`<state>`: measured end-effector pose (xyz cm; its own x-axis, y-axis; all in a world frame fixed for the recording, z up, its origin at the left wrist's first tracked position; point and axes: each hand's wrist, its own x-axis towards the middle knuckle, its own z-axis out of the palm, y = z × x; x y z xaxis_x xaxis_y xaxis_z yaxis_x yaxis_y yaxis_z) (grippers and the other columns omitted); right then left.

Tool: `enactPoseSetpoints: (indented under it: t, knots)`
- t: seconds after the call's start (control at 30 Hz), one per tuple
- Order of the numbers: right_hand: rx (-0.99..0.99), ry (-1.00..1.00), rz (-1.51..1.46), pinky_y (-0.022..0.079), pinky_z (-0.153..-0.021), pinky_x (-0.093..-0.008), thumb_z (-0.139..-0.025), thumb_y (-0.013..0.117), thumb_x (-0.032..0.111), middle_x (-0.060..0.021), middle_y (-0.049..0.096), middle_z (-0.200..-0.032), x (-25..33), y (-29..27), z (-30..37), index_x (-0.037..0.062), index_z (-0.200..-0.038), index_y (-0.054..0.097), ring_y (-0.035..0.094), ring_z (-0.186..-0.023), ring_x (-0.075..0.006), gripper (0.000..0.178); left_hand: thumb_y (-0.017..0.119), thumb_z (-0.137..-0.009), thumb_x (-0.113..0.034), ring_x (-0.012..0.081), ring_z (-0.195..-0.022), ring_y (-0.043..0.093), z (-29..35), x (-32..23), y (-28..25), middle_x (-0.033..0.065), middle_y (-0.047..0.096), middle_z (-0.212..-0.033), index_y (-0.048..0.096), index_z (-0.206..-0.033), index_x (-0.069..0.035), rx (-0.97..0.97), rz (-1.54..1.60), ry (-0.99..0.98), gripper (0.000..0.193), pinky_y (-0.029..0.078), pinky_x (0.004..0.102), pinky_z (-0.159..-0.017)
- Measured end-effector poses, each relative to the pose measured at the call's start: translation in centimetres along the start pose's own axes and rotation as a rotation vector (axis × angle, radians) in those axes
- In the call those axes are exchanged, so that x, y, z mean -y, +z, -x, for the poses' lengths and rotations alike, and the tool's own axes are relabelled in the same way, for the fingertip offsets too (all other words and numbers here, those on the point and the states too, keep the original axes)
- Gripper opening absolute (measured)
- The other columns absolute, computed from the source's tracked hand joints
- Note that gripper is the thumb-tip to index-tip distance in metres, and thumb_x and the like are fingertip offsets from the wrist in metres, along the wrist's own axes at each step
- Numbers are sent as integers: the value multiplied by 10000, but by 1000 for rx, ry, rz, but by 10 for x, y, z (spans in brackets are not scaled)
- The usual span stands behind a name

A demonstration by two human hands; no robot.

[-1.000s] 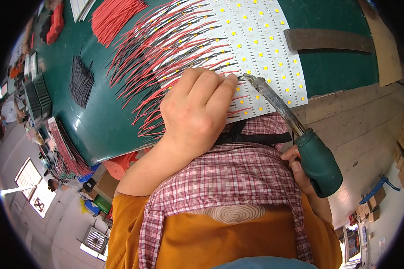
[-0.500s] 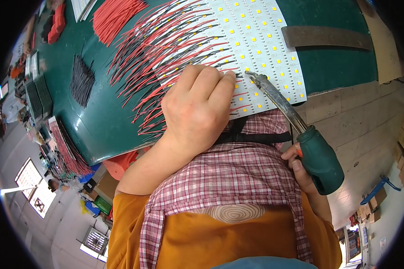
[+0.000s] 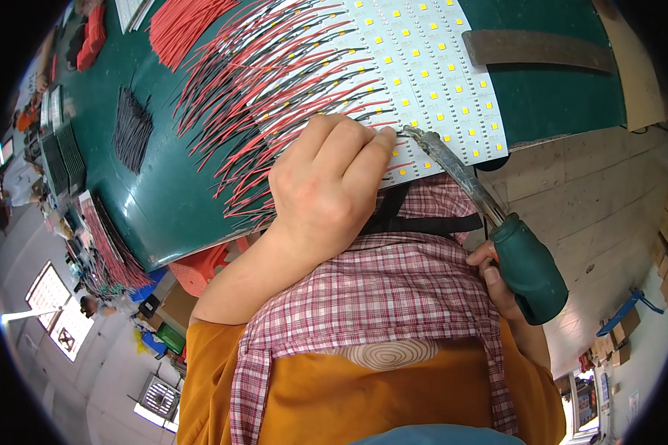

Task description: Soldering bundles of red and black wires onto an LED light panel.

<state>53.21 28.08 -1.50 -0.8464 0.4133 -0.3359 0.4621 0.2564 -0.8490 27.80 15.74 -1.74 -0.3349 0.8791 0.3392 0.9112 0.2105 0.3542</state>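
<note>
Right hand [image 3: 499, 285], partly hidden behind the handle, gripping a green-handled soldering iron [image 3: 528, 263], its tip toward eleven o'clock; left hand [image 3: 330, 182] curled closed near that tip, any pinched wire undiscernible; LED sheet [image 3: 434, 63] at its one o'clock, cut off above; red and black wires [image 3: 226, 93] at eleven, partly covered.

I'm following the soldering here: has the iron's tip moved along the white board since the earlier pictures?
Yes: judged against the white board, the soldering iron tip has moved to the next row of yellow squares, toward the plaid apron.
</note>
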Motion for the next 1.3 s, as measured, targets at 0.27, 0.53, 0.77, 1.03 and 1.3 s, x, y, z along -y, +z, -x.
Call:
enactPoseSetpoints:
  t: [0.27,0.53,0.77,1.03,1.3]
  knots:
    - [111,-134,191,417,-641,-242,-886,555,141,-66,620,-856,-14,2,-1,-5,-942,606,489,-679,-98,164,700,-622,37,208,-709,593,-3,-4,3,32,610,-780,683,-884,-53,22,-111,-20,277,486,305,-591]
    - [-68,63,-275,537,-665,-282,-767,633,5,-14,708,-788,4,4,-11,78,-923,677,666,-702,-175,178,706,-651,39,210,-700,588,-4,-1,5,34,605,-772,679,-877,-58,13,-126,-17,247,476,305,-575]
    - [43,-16,-9,540,-664,-272,-757,667,6,-32,708,-794,-2,-2,-9,68,-943,674,675,-722,-148,196,664,-657,-85,171,-714,568,-1,8,12,15,541,-763,660,-856,-73,-55,-190,73,199,435,264,-482]
    - [-83,-34,-312,540,-684,-284,-811,654,22,-72,695,-819,-7,11,-8,23,-900,616,675,-750,-153,97,662,-662,-85,170,-714,566,-1,5,12,16,539,-765,650,-844,-73,-54,-214,76,183,434,262,-483]
    - [4,58,-640,443,-639,-258,-895,594,228,-88,624,-854,-20,11,2,14,-1203,494,506,-682,-97,388,708,-658,24,214,-687,581,-3,1,8,35,600,-767,673,-872,-55,9,-165,2,231,469,305,-567]
